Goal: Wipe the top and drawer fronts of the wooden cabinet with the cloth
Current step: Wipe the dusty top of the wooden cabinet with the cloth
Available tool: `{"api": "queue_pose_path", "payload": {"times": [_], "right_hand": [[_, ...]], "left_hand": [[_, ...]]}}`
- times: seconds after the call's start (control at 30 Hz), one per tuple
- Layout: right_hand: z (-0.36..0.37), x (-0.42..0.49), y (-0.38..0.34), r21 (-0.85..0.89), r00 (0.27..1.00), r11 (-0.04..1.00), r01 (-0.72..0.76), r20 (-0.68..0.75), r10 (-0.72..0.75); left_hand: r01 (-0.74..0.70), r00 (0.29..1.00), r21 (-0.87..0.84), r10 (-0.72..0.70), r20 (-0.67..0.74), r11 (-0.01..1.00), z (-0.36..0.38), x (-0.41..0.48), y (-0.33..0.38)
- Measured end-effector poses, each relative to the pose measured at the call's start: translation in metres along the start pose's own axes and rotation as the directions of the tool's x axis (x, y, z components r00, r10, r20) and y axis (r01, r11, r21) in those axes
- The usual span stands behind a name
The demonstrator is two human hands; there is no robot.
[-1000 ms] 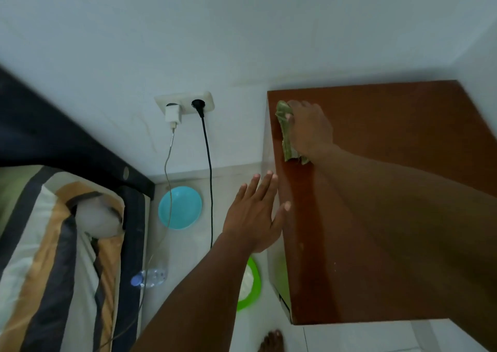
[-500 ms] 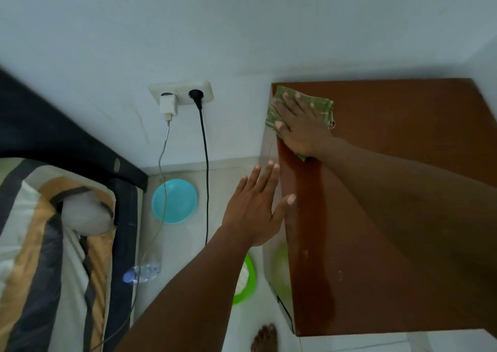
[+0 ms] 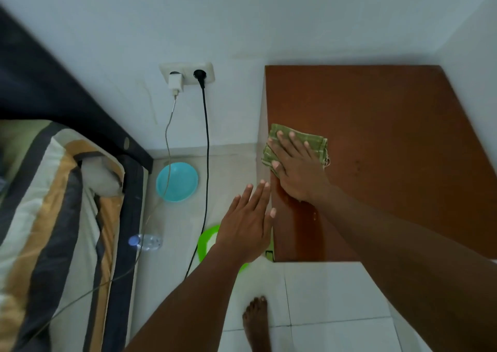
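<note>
The reddish-brown top of the wooden cabinet [image 3: 376, 141] fills the right of the view, set in a white corner. A folded green cloth [image 3: 295, 139] lies on it near the left edge. My right hand [image 3: 298, 168] presses flat on the cloth, fingers spread. A darker damp streak runs along the left side of the top below that hand. My left hand [image 3: 247, 225] hovers open beside the cabinet's left edge, holding nothing, thumb tip close to the edge. The drawer fronts are out of sight.
A wall socket [image 3: 188, 75] holds a white charger and a black plug, with cables hanging to the floor. On the floor lie a blue plate [image 3: 177, 182], a green plate [image 3: 207, 241] and a plastic bottle [image 3: 146, 242]. A striped mattress [image 3: 40, 217] lies at left. My bare foot [image 3: 256, 322] stands below.
My right hand has slid the cloth from the far left corner toward me along the left edge. The left hand stays beside the edge.
</note>
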State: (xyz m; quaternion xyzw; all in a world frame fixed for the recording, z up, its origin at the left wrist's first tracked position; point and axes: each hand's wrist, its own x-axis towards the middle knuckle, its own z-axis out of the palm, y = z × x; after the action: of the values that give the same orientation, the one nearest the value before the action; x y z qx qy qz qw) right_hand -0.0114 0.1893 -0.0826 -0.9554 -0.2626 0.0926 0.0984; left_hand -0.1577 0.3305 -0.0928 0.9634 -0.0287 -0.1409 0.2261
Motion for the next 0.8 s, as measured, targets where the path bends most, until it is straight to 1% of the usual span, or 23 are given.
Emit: {"api": "queue_pose_path", "payload": {"times": [0.17, 0.37, 0.5, 0.57, 0.63, 0.67, 0.7, 0.8], "right_hand": [[0.019, -0.092, -0.012, 0.022, 0.999, 0.999, 0.037, -0.015, -0.036], [0.037, -0.186, -0.018, 0.156, 0.996, 0.984, 0.084, -0.048, -0.077], [0.035, -0.222, -0.018, 0.249, 0.976, 0.953, 0.171, -0.178, -0.129], [0.025, -0.231, -0.019, 0.218, 0.968, 0.956, 0.194, -0.199, -0.151], [0.016, -0.241, -0.017, 0.130, 0.975, 0.969, 0.211, -0.102, -0.198], [0.016, -0.249, -0.014, 0.095, 0.980, 0.975, 0.199, -0.018, -0.198], [0.017, -0.259, -0.011, 0.093, 0.984, 0.980, 0.177, 0.015, -0.179], [0.030, -0.285, 0.005, 0.110, 0.988, 0.984, 0.138, -0.086, -0.129]], "left_hand": [[0.039, 0.999, -0.026, -0.038, 0.017, 0.999, 0.029, -0.070, 0.023], [0.089, 0.996, -0.026, -0.088, 0.032, 0.996, 0.050, -0.131, 0.046], [0.081, 0.997, -0.017, -0.081, 0.012, 0.997, 0.050, -0.144, 0.059], [0.079, 0.997, -0.006, -0.079, -0.007, 0.997, 0.045, -0.145, 0.064], [0.077, 0.997, 0.012, -0.077, -0.013, 0.997, 0.040, -0.144, 0.067], [0.075, 0.997, 0.018, -0.075, -0.010, 0.997, 0.039, -0.143, 0.069], [0.070, 0.998, 0.024, -0.070, -0.006, 0.997, 0.038, -0.142, 0.070], [0.061, 0.998, 0.047, -0.061, 0.013, 0.997, 0.038, -0.139, 0.071]]}}
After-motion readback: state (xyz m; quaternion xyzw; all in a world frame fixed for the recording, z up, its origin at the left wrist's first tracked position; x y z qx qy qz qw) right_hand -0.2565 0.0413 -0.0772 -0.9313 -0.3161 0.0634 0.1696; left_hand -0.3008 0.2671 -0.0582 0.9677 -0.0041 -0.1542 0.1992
